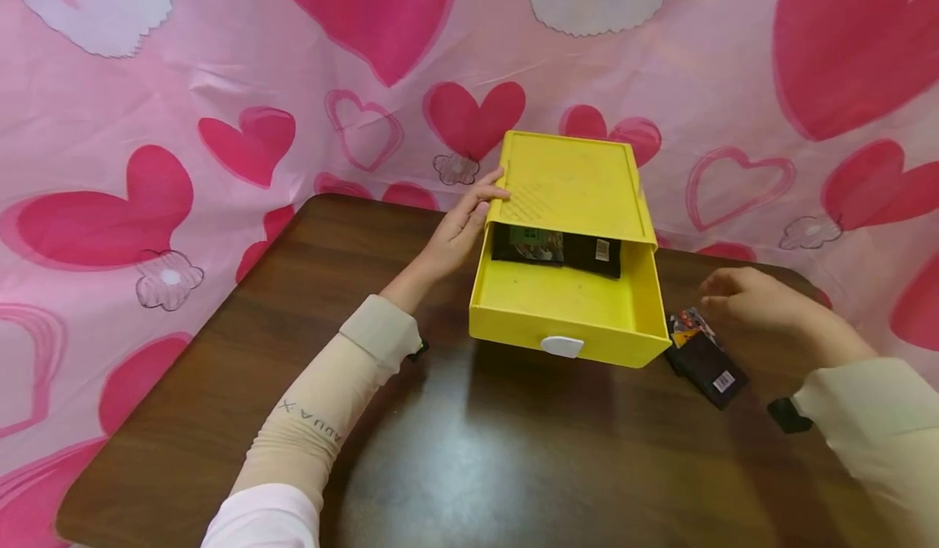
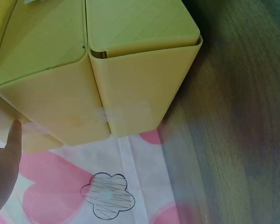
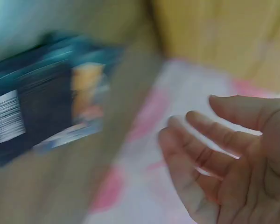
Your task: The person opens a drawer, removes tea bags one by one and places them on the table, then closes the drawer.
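Note:
My left hand (image 1: pixel 462 226) rests with extended fingers against the left side of a yellow drawer unit (image 1: pixel 575 185). Its top drawer (image 1: pixel 506 324) stands pulled out towards me, with a pale handle (image 1: pixel 562 346) in front. Inside lie dark packets, one with a green patterned print (image 1: pixel 531 245) and one with a white barcode (image 1: pixel 597 256). To the right, my right hand (image 1: pixel 759 299) hovers over the table, holding nothing, its fingers loosely bent in the right wrist view. Below it lie black packets (image 1: pixel 707 369) with a colourful printed piece (image 1: pixel 691 325) at one end.
The unit stands on a dark brown wooden table (image 1: pixel 440 458), near its back edge. A pink cloth with hearts (image 1: pixel 242 144) hangs behind. In the left wrist view, clear tape (image 2: pixel 126 112) runs across adjoining yellow sections. The right wrist view is partly blurred.

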The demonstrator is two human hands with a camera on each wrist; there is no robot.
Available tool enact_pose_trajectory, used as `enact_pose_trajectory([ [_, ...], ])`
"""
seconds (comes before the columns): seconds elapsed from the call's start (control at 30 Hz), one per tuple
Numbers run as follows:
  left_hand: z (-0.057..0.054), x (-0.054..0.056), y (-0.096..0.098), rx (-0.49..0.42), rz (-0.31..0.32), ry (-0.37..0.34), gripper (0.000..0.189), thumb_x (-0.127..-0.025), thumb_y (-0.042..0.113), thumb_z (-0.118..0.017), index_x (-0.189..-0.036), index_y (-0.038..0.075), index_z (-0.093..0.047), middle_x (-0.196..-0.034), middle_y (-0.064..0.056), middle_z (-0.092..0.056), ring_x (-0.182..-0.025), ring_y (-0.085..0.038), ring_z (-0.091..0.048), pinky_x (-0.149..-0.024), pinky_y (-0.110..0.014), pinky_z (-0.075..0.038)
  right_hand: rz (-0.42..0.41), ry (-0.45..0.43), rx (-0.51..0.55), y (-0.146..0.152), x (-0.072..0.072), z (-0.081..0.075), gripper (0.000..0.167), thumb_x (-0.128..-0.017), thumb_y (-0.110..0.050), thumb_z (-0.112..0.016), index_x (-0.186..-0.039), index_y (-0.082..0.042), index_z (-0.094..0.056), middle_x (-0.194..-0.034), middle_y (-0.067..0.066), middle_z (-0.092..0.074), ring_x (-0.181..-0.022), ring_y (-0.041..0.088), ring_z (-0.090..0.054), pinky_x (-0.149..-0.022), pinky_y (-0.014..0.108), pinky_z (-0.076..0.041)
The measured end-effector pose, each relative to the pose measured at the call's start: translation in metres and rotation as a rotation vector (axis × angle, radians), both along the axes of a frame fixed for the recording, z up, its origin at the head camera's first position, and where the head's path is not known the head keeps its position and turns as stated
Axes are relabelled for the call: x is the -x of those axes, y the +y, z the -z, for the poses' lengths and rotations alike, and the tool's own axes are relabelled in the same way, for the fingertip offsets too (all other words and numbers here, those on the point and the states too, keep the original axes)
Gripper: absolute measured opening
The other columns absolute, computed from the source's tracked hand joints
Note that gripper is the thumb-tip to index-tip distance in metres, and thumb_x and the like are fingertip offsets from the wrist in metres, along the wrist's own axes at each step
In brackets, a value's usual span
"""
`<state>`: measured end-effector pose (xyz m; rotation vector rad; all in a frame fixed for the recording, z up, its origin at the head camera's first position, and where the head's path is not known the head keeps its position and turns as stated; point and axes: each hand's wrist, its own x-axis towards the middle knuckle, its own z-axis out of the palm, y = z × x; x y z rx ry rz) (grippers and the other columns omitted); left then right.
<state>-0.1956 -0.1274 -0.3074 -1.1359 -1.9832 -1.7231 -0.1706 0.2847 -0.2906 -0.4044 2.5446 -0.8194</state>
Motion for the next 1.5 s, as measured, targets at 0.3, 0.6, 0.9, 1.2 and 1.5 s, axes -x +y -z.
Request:
enact_pose_trajectory([
  [0.3, -0.003, 0.001, -0.004, -0.015, -0.007, 0.001, 0.027, -0.100, -0.012, -0.028, -0.122, -0.016, -0.044, -0.151, -0.033, -0.022, -0.142, -0.042, -0.020, -0.115, -0.034, -0.021, -0.171, 0.459, -0.146, -0.091, -0.020, -0.100, 0.017, -0.093, -0.014, -0.066, -0.109, -0.008, -0.067, -0.089, 0.000, -0.069, -0.078, 0.017, -0.062, -0.067, 0.030, -0.052],
  [0.6, 0.003, 0.001, -0.003, -0.014, 0.006, -0.026, 0.029, -0.099, -0.014, -0.028, -0.123, -0.016, -0.044, -0.151, -0.033, -0.021, -0.142, -0.040, -0.020, -0.114, -0.034, -0.021, -0.586, 0.321, -0.277, -0.185, -0.017, -0.130, 0.026, -0.095, -0.017, -0.063, -0.117, -0.005, -0.069, -0.106, 0.003, -0.069, -0.095, 0.020, -0.063, -0.087, 0.045, -0.051],
  [0.9, 0.001, 0.000, -0.003, -0.009, 0.008, -0.038, 0.029, -0.100, -0.011, -0.028, -0.124, -0.014, -0.044, -0.152, -0.031, -0.022, -0.142, -0.038, -0.021, -0.114, -0.034, -0.022, -0.599, -0.044, -0.640, -0.234, 0.006, -0.107, 0.076, -0.095, -0.050, -0.054, -0.153, -0.007, -0.028, -0.152, 0.008, -0.036, -0.132, 0.025, -0.037, -0.110, 0.048, -0.029],
  [1.2, 0.000, 0.000, -0.001, -0.009, 0.023, -0.043, 0.028, -0.100, -0.011, -0.029, -0.124, -0.014, -0.044, -0.152, -0.031, -0.022, -0.143, -0.038, -0.020, -0.114, -0.033, -0.023, -0.578, -0.177, -0.634, -0.236, 0.056, -0.048, 0.094, -0.093, -0.061, -0.049, -0.156, -0.013, 0.002, -0.162, 0.008, -0.004, -0.146, 0.023, -0.003, -0.116, 0.049, -0.008],
  [1.5, 0.000, 0.000, 0.000, -0.005, 0.011, -0.037, 0.028, -0.101, -0.011, -0.029, -0.124, -0.014, -0.045, -0.152, -0.032, -0.023, -0.142, -0.039, -0.020, -0.114, -0.034, -0.022, -0.485, -0.200, -0.592, -0.242, 0.021, -0.073, 0.079, -0.104, -0.040, -0.037, -0.151, -0.001, 0.013, -0.161, 0.013, 0.002, -0.146, 0.025, 0.001, -0.116, 0.046, -0.007],
])
